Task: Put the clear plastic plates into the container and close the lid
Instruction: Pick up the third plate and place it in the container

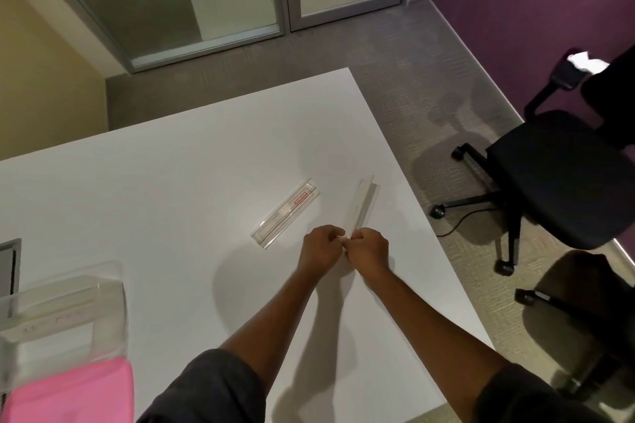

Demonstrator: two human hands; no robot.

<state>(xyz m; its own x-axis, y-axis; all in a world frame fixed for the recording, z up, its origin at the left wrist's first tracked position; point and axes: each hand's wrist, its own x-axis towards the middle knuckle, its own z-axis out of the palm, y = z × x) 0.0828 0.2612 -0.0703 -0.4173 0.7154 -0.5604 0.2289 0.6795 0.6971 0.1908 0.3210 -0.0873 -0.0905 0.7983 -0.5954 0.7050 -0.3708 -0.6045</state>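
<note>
White table [144, 216], seen from above. Two long clear plastic pieces lie toward its far right corner. The left piece [287, 213], a shallow clear tray shape with a red label [300, 197] near its far end, lies flat and untouched, just left of the hands; whether it is the container, its lid or one of the plates cannot be told. The right piece [365, 203] runs away from the person toward the table edge, and its near end disappears between the two hands. Left hand [319, 247] and right hand [369, 249] are pressed close together, fingers curled in, both pinching at that near end. The grip looks narrow, fingertip only, but how much plastic each hand actually holds is hidden behind the knuckles. The far end appears to rest on the table. Handling judgement: these pieces look thin, light and stiff, with hard glossy faces likely to slip under dry fingers; probably brittle at the edges, prone to crack if bent or twisted. They are hard to see against the white top, so edges are easy to misjudge. Best hold is likely across the width on the long edges, near the middle for carrying, or at one end with the other hand steadying. Near the left edge of the table sit a larger clear plastic box [68, 302] and something pink [75, 391], both blurred. A black office chair [556, 172] stands on the carpet, well apart.
</note>
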